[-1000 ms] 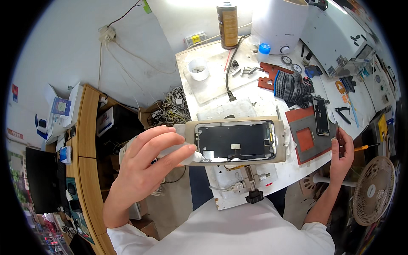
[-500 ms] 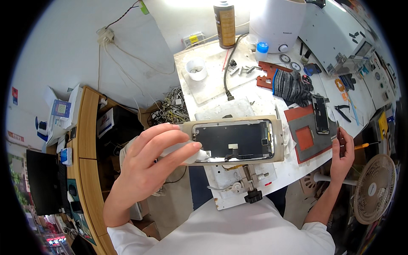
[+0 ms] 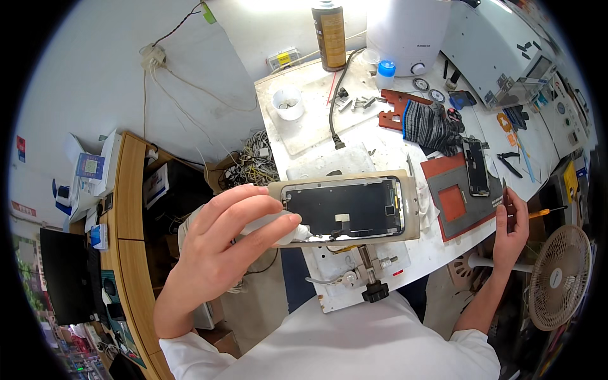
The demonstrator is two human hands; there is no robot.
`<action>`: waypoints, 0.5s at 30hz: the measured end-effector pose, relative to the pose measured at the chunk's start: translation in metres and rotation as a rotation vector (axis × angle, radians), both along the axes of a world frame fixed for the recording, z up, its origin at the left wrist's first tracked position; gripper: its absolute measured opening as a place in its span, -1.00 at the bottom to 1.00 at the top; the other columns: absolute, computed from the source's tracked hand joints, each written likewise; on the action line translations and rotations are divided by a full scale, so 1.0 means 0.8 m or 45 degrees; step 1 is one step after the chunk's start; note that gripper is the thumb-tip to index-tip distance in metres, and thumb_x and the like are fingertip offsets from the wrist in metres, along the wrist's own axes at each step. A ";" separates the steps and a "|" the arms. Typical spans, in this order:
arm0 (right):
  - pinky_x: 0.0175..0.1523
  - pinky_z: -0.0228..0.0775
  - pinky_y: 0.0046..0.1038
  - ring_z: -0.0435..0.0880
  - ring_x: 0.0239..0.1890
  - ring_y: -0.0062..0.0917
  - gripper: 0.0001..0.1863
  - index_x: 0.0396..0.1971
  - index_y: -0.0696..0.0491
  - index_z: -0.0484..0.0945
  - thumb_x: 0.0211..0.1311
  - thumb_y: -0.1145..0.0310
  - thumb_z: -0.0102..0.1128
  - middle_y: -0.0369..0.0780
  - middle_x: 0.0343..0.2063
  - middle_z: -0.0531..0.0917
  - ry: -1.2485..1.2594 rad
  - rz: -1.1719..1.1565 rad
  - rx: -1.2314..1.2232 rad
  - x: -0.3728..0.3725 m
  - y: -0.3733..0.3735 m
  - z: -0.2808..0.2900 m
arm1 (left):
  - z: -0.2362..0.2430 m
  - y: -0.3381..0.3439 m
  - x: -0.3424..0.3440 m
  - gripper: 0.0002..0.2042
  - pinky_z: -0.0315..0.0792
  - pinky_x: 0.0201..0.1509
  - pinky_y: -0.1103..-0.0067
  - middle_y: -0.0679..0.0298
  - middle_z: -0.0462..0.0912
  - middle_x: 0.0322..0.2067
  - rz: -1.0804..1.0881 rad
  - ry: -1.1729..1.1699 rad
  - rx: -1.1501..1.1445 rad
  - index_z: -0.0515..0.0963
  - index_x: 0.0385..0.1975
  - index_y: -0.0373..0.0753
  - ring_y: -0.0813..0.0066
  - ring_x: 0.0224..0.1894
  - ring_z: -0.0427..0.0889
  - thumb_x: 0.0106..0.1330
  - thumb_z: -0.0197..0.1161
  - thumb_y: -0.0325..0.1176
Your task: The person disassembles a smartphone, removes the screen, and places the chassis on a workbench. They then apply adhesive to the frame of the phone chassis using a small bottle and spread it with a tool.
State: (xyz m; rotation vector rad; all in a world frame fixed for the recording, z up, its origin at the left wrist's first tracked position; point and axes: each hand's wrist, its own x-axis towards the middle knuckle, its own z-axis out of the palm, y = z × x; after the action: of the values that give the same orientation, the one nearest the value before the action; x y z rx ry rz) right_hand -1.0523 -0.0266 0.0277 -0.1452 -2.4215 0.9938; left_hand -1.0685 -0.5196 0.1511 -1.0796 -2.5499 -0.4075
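Note:
A phone screen assembly (image 3: 361,209), dark with a metal rim and a small pale patch, lies in a beige holder (image 3: 411,209) on a metal clamp stand (image 3: 364,266) at the near edge of the bench. My left hand (image 3: 215,240) is closed round a white squeeze bottle (image 3: 294,235), partly hidden by the fingers. The bottle's narrow tip is at the near left corner of the screen assembly; whether it touches cannot be made out. Off to the right, my right hand (image 3: 513,231) grips a thin knife-like tool (image 3: 508,201) with a dark reddish handle, blade pointing away.
Right of the holder, another phone part (image 3: 476,168) lies on a grey and red mat (image 3: 453,206). Behind are a striped glove (image 3: 430,126), cutting pliers (image 3: 510,164), a white cup (image 3: 288,103) and a spray can (image 3: 329,38). A fan (image 3: 557,278) stands near my right forearm.
The view has shifted slightly, so the bench appears a little further left. Both hands keep their grips, and the bottle's tip remains at the same corner.

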 end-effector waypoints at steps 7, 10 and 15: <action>0.21 0.44 -0.50 0.63 0.10 -0.56 -0.64 0.25 0.16 0.57 0.54 0.45 0.22 -0.27 0.08 0.65 -0.001 -0.019 0.011 0.000 -0.002 0.000 | 0.003 -0.008 -0.009 -0.51 0.57 0.13 0.33 0.18 0.62 0.01 0.102 0.021 0.056 0.71 0.06 -0.21 0.15 0.11 0.60 0.02 0.50 -0.48; -0.09 0.43 -0.59 0.65 -0.06 -0.64 -0.65 0.20 0.12 0.63 0.47 0.45 0.27 -0.31 0.02 0.70 0.096 -0.022 0.035 -0.002 -0.002 -0.002 | -0.004 -0.017 -0.024 -0.49 0.54 0.14 0.31 0.17 0.62 0.03 0.169 0.055 0.094 0.68 0.13 -0.22 0.13 0.11 0.59 0.09 0.49 -0.49; -0.09 0.43 -0.60 0.65 -0.06 -0.64 -0.66 0.20 0.11 0.63 0.48 0.45 0.27 -0.32 0.01 0.70 0.113 -0.016 0.021 -0.004 -0.002 -0.004 | -0.015 -0.024 -0.032 -0.50 0.53 0.13 0.30 0.17 0.61 0.03 0.168 0.066 0.111 0.67 0.15 -0.21 0.13 0.09 0.59 0.13 0.48 -0.53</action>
State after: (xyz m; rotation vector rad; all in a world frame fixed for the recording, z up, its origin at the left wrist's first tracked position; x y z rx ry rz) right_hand -1.0552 -0.0279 0.0246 -0.1083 -2.3443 0.9547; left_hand -1.0942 -0.5384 0.1395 -0.8738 -2.5155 -0.4451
